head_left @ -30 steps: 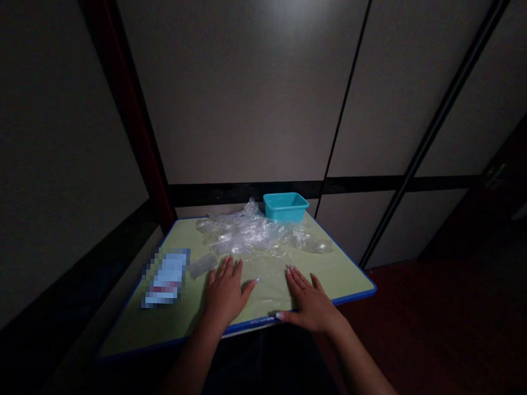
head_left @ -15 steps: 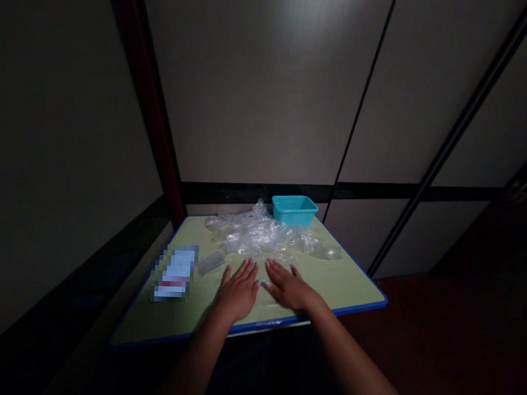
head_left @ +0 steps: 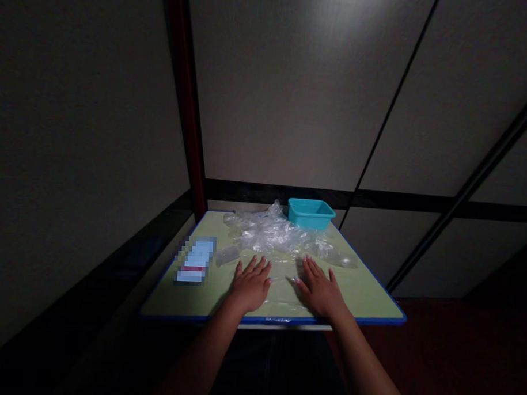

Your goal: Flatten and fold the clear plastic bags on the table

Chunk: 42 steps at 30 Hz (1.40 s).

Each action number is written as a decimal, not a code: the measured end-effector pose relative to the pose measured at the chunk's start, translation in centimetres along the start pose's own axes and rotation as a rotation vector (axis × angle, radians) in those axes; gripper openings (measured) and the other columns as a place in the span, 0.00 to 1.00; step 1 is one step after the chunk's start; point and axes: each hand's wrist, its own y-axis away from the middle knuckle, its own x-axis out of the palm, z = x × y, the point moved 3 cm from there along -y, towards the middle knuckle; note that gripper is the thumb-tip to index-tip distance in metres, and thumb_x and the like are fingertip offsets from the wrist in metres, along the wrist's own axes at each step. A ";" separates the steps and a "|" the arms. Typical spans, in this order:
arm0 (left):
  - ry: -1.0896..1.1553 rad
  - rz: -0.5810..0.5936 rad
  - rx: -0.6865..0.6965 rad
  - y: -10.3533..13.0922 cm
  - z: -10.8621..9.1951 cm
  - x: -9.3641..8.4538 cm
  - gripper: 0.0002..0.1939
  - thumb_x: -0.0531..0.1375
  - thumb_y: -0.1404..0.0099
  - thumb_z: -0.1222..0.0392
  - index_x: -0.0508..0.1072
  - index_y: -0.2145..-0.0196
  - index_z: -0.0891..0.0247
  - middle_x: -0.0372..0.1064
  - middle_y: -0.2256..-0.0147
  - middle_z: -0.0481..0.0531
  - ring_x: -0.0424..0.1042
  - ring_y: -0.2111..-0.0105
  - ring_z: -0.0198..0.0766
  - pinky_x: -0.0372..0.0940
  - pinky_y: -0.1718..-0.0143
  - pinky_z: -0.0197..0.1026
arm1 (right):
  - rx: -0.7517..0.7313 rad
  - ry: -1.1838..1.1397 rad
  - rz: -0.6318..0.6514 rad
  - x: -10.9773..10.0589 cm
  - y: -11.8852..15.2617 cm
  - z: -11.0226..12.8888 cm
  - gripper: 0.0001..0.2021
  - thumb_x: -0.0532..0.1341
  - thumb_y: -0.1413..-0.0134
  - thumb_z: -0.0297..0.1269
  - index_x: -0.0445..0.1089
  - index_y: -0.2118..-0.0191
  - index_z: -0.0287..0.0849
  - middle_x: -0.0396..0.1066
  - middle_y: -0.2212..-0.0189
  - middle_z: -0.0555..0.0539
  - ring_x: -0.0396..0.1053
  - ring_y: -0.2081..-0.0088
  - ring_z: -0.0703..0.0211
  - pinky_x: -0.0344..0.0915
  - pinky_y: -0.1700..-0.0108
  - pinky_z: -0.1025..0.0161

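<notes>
My left hand (head_left: pixel 250 286) lies flat, fingers spread, near the front edge of the light green table (head_left: pixel 225 303). Opposite it, my right hand (head_left: pixel 320 287) also rests palm down with fingers stretched out. Between and under the hands is a thin sheet of clear plastic (head_left: pixel 281 287), pressed flat on the tabletop. Beyond the fingertips spreads a crumpled heap of clear plastic (head_left: pixel 271 232), perhaps bags. Whether the flat sheet joins the heap, I cannot tell. Neither hand grips anything.
A turquoise plastic basin (head_left: pixel 310 213) stands at the back right of the table. On the left lies a blurred-out bluish rectangular thing (head_left: pixel 196 261), with a small greyish translucent piece (head_left: pixel 227 255) beside it. Panelled walls (head_left: pixel 284 106) rise behind and to the left.
My two hands have slid apart, the right one farther right, leaving more of the flat plastic showing between them. The camera view has shifted, so the table sits more to the right.
</notes>
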 end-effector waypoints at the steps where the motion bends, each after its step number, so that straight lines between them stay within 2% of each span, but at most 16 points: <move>1: -0.001 -0.002 0.001 0.0 0.0 0.0 0.27 0.43 0.30 0.53 0.50 0.34 0.52 0.41 0.33 0.48 0.38 0.33 0.47 0.36 0.37 0.65 | -0.013 0.000 0.006 0.3 0.3 0.1 0.35 0.39 0.36 0.53 0.37 0.32 0.36 0.36 0.32 0.43 0.35 0.32 0.54 0.34 0.35 0.41; 5: -0.006 -0.014 -0.004 -0.1 0.2 0.2 0.27 0.43 0.30 0.52 0.50 0.34 0.53 0.42 0.33 0.49 0.38 0.33 0.48 0.35 0.37 0.65 | -0.021 -0.011 0.030 0.9 0.9 0.2 0.36 0.37 0.37 0.56 0.37 0.31 0.37 0.37 0.32 0.42 0.34 0.32 0.54 0.35 0.36 0.41; 9: -0.012 -0.045 -0.015 -0.1 -0.3 -0.4 0.29 0.42 0.29 0.53 0.47 0.33 0.61 0.38 0.32 0.58 0.36 0.33 0.50 0.34 0.38 0.65 | -0.012 -0.024 0.042 0.8 0.7 0.3 0.37 0.36 0.38 0.58 0.35 0.31 0.38 0.36 0.31 0.42 0.33 0.32 0.53 0.34 0.36 0.40; 11: -0.005 -0.048 0.041 -0.2 -1.3 -0.8 0.28 0.41 0.28 0.53 0.47 0.33 0.61 0.38 0.32 0.58 0.36 0.33 0.47 0.33 0.37 0.62 | -0.009 -0.029 0.043 0.8 0.7 0.4 0.38 0.35 0.38 0.59 0.34 0.31 0.37 0.35 0.31 0.42 0.33 0.32 0.53 0.34 0.36 0.40; 15: 0.031 0.030 0.264 -0.6 -3.6 -1.0 0.27 0.40 0.28 0.47 0.48 0.34 0.54 0.41 0.33 0.48 0.40 0.33 0.36 0.37 0.35 0.51 | -0.016 -0.029 0.028 0.9 0.7 0.3 0.37 0.37 0.38 0.56 0.36 0.31 0.36 0.34 0.31 0.42 0.32 0.31 0.54 0.33 0.36 0.41; 17: 0.042 0.080 0.332 -1.1 -4.1 -0.7 0.28 0.41 0.28 0.44 0.49 0.34 0.52 0.42 0.33 0.47 0.41 0.33 0.36 0.39 0.36 0.51 | -0.016 -0.031 0.018 1.0 0.7 0.2 0.36 0.37 0.37 0.55 0.37 0.31 0.36 0.34 0.31 0.42 0.32 0.31 0.55 0.33 0.36 0.42; 19: 0.044 0.112 0.342 -1.7 -3.7 -0.4 0.28 0.41 0.29 0.43 0.49 0.34 0.52 0.41 0.33 0.49 0.41 0.33 0.38 0.39 0.36 0.54 | -0.014 -0.035 0.015 1.0 0.6 0.1 0.36 0.36 0.37 0.54 0.37 0.32 0.35 0.33 0.31 0.43 0.32 0.31 0.55 0.33 0.36 0.42; 25: 0.029 0.139 0.207 -3.8 0.0 0.2 0.28 0.39 0.29 0.43 0.48 0.34 0.51 0.39 0.32 0.50 0.38 0.33 0.44 0.40 0.38 0.60 | -0.022 -0.029 0.019 1.2 0.6 0.1 0.36 0.35 0.37 0.54 0.36 0.32 0.34 0.33 0.31 0.43 0.32 0.31 0.55 0.34 0.36 0.41; 29: 0.014 0.154 0.121 -4.4 2.3 0.1 0.29 0.40 0.29 0.41 0.47 0.34 0.49 0.37 0.32 0.49 0.37 0.33 0.45 0.41 0.38 0.60 | -0.023 -0.036 0.023 1.2 0.6 0.1 0.37 0.35 0.37 0.55 0.36 0.32 0.34 0.33 0.31 0.43 0.32 0.31 0.55 0.33 0.36 0.40; 32: -0.001 0.148 0.061 -4.7 3.3 0.1 0.29 0.40 0.29 0.42 0.47 0.34 0.50 0.36 0.32 0.49 0.37 0.33 0.45 0.41 0.38 0.59 | -0.012 -0.042 0.030 1.2 0.6 0.1 0.37 0.37 0.38 0.56 0.36 0.32 0.34 0.33 0.31 0.43 0.32 0.31 0.55 0.33 0.36 0.40; 37: -0.027 0.091 -0.038 -5.0 3.5 -0.5 0.31 0.41 0.29 0.44 0.48 0.34 0.59 0.38 0.32 0.57 0.40 0.33 0.47 0.42 0.38 0.59 | -0.016 -0.041 0.031 0.9 0.7 0.3 0.37 0.37 0.38 0.56 0.37 0.32 0.34 0.33 0.31 0.43 0.33 0.31 0.55 0.33 0.36 0.40; 40: -0.036 0.020 -0.079 -4.6 2.8 -1.4 0.31 0.43 0.29 0.45 0.51 0.35 0.67 0.42 0.34 0.64 0.40 0.33 0.49 0.40 0.37 0.58 | -0.018 -0.035 0.025 0.8 0.7 0.2 0.37 0.37 0.37 0.56 0.37 0.32 0.34 0.34 0.32 0.43 0.34 0.32 0.55 0.34 0.36 0.40; 42: -0.037 -0.029 -0.067 -3.8 1.8 -2.1 0.31 0.42 0.29 0.46 0.51 0.35 0.67 0.40 0.33 0.64 0.37 0.33 0.48 0.37 0.37 0.57 | -0.020 -0.033 0.016 0.9 0.7 0.2 0.36 0.37 0.37 0.54 0.38 0.32 0.34 0.34 0.32 0.43 0.34 0.32 0.55 0.35 0.36 0.39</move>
